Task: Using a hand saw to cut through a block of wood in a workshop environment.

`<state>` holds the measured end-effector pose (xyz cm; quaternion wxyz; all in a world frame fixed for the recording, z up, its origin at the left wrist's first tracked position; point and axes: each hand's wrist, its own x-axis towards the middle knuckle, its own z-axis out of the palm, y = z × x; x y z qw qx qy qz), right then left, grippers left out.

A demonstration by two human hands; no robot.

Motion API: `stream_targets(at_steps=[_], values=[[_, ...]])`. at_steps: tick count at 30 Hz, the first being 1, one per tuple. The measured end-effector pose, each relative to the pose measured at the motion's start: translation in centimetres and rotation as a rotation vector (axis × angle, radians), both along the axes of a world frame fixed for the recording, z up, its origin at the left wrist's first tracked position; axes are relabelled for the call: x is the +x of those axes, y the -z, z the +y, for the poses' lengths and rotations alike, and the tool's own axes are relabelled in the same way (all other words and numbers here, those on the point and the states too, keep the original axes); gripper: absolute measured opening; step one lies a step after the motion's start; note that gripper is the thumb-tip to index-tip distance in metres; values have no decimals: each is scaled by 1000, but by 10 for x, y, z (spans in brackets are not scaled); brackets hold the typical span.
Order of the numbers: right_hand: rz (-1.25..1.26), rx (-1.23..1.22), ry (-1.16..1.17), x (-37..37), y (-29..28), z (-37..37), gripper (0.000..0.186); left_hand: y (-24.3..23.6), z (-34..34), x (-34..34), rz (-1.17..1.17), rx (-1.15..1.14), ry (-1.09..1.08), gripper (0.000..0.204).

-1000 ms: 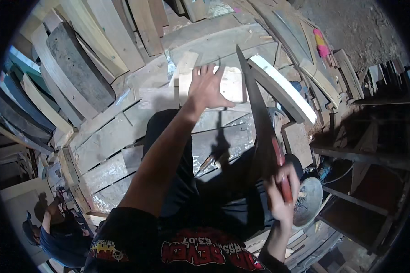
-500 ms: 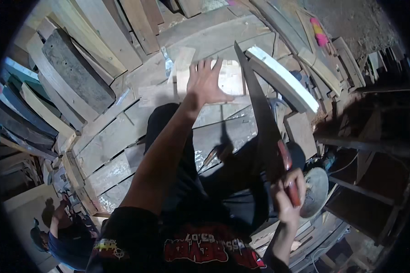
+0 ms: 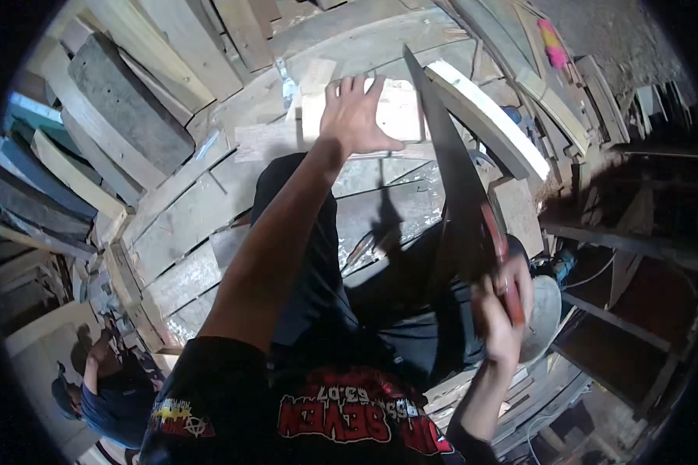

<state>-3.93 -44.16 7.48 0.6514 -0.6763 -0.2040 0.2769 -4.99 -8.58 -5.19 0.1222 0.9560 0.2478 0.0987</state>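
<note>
My left hand (image 3: 353, 116) grips a pale rectangular wooden block (image 3: 397, 105) from above, its spread fingers bent over the far edge and thumb along the near edge. The block lies on scrap boards on the plank floor. My right hand (image 3: 504, 306) is wrapped round the red handle of a handsaw (image 3: 450, 155). The long dark blade points up and away along the block's right side; whether its teeth touch the wood I cannot tell. A white-faced timber (image 3: 488, 116) lies just right of the blade. My legs are beneath my arms.
Stacked boards (image 3: 128, 116) line the left and top. A co-worker (image 3: 112, 395) sits at lower left. At right are dark wooden shelving (image 3: 620, 302), a cable, a pink-and-yellow item (image 3: 552, 46) and a round grey basin (image 3: 543, 325) beside my right knee.
The scene, hands included, sits higher in the picture as the view shifts. The saw handle and my right hand have edged rightward; my left hand stays on the block.
</note>
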Motion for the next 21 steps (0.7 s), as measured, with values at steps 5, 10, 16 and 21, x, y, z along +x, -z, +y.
stream_targets(at_steps=[5, 10, 16, 21], values=[[-37, -93, -131, 74, 39, 133, 21, 6, 4, -11, -11, 25, 5, 130], [-82, -54, 111, 20, 63, 71, 23, 5, -14, 1, -54, 7, 287, 137], [-293, -159, 23, 62, 69, 109, 21, 2, -9, 15, -43, -51, 161, 128], [-86, -53, 14, 86, 57, 119, 19, 1, -14, 19, -44, -24, 60, 128]])
